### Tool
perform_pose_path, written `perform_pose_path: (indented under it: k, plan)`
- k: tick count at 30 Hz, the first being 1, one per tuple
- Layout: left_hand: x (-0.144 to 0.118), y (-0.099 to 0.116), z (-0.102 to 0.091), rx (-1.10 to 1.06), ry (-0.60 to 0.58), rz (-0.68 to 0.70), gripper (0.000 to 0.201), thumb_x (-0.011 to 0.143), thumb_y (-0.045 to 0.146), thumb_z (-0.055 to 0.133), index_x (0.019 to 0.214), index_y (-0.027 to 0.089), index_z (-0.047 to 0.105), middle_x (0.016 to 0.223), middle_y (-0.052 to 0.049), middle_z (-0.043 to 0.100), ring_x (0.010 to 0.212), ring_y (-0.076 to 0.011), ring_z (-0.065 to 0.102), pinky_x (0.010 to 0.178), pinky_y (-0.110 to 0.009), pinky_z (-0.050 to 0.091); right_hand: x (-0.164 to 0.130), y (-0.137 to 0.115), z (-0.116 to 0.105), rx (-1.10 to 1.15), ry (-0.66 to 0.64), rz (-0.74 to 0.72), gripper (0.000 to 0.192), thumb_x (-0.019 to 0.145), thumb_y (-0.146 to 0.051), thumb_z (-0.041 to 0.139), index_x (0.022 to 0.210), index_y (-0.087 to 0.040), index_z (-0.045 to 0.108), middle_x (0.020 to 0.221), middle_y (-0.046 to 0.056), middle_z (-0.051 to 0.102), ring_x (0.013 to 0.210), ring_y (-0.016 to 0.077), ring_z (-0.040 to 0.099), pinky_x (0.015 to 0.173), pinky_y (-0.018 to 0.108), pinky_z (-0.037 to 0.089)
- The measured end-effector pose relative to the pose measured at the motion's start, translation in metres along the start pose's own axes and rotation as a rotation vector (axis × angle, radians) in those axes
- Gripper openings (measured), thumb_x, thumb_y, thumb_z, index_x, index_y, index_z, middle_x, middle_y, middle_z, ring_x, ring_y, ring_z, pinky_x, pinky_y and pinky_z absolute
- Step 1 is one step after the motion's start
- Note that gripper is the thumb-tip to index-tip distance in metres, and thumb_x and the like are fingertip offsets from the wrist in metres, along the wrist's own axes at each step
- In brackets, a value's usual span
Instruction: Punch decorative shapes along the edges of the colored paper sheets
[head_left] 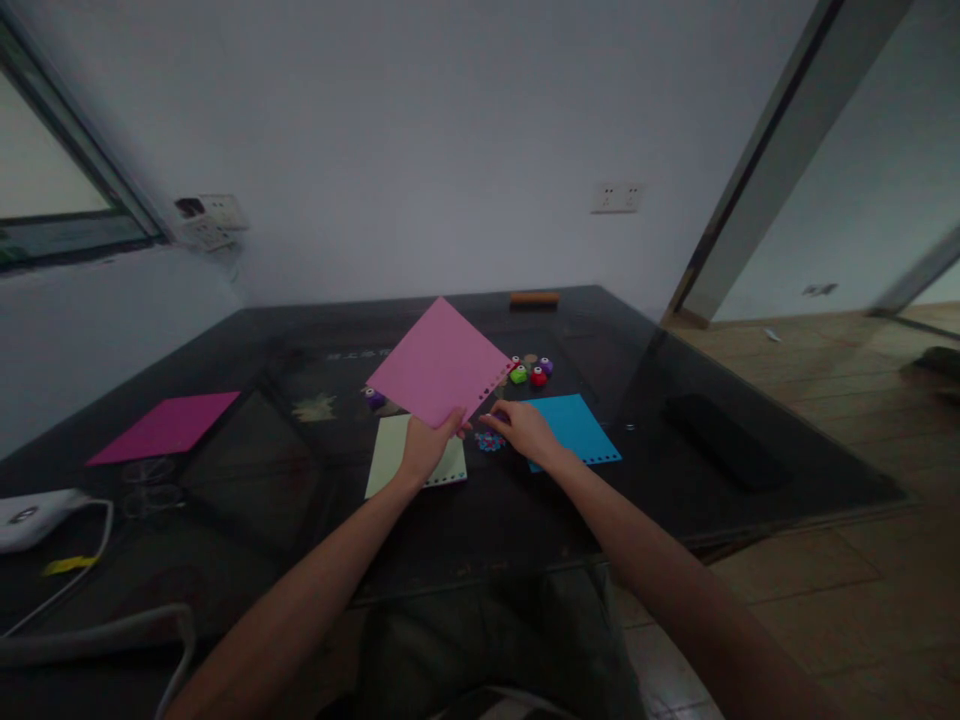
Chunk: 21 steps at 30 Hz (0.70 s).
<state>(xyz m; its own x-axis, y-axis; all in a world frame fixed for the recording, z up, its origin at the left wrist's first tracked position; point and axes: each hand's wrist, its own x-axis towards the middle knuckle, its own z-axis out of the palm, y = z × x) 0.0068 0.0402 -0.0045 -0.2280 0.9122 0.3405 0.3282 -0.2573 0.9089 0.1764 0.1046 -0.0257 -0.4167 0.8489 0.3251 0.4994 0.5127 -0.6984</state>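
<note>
Dark desk (315,560) carries everything; no containers on it, all items lie loose. Your left hand (425,447) pinches the pink sheet (439,362) by its lower corner, raised and tilted above the pale green sheet (390,452). One edge already carries punched holes, so judged mid-punching. Your right hand (525,430) rests beside the blue cut-outs (490,441), fingers loosely curled, grip unclear. Small punches (531,372) sit just beyond; fetching one calls for a short reach.

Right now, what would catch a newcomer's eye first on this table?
The pink sheet, punched along one edge, held up mid-table by the left hand. Beside it the right hand rests near a blue sheet, with small coloured punches just behind. A magenta sheet lies far left.
</note>
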Motion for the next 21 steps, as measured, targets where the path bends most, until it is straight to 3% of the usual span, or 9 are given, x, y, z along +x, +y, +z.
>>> perform_pose_path:
  k: [4,8,16,21]
  plan:
    - [0.0002,0.0005,0.0003,-0.008,0.003,0.000,0.030,0.075,0.037,0.061,0.054,0.016,0.063,0.058,-0.005,0.067,0.056,-0.0171,0.061,0.066,-0.029,0.049,0.0012,-0.0017,0.0018,-0.114,-0.034,-0.113,0.029,0.082,-0.047,0.059,0.073,-0.020,0.065,0.071,0.005,0.058,0.069,0.0172,0.050,0.064,0.028,0.030]
    - [-0.0002,0.0012,0.0002,-0.012,0.006,-0.004,0.030,0.075,0.037,0.061,0.054,0.016,0.063,0.057,-0.005,0.067,0.055,-0.0170,0.061,0.065,-0.030,0.049,0.0015,-0.0016,0.0033,-0.067,-0.028,-0.168,0.027,0.081,-0.046,0.060,0.075,-0.020,0.066,0.074,0.006,0.060,0.076,0.0186,0.052,0.069,0.028,0.034]
    - [-0.0009,0.0054,0.0002,-0.012,0.008,-0.021,0.029,0.074,0.039,0.062,0.056,0.016,0.064,0.057,-0.004,0.066,0.056,-0.0175,0.060,0.063,-0.029,0.049,0.0014,-0.0055,0.0020,-0.211,-0.007,-0.034,0.040,0.089,-0.049,0.045,0.071,-0.019,0.065,0.069,0.008,0.064,0.065,0.0183,0.054,0.060,0.029,0.032]
    - [-0.0002,0.0018,0.0003,-0.010,0.003,-0.017,0.029,0.074,0.039,0.062,0.057,0.016,0.065,0.057,-0.005,0.066,0.055,-0.0170,0.060,0.062,-0.028,0.048,0.0033,-0.0035,0.0005,0.015,0.078,0.066,0.046,0.085,-0.049,0.051,0.048,-0.021,0.052,0.047,0.004,0.049,0.054,0.0163,0.048,0.054,0.028,0.027]
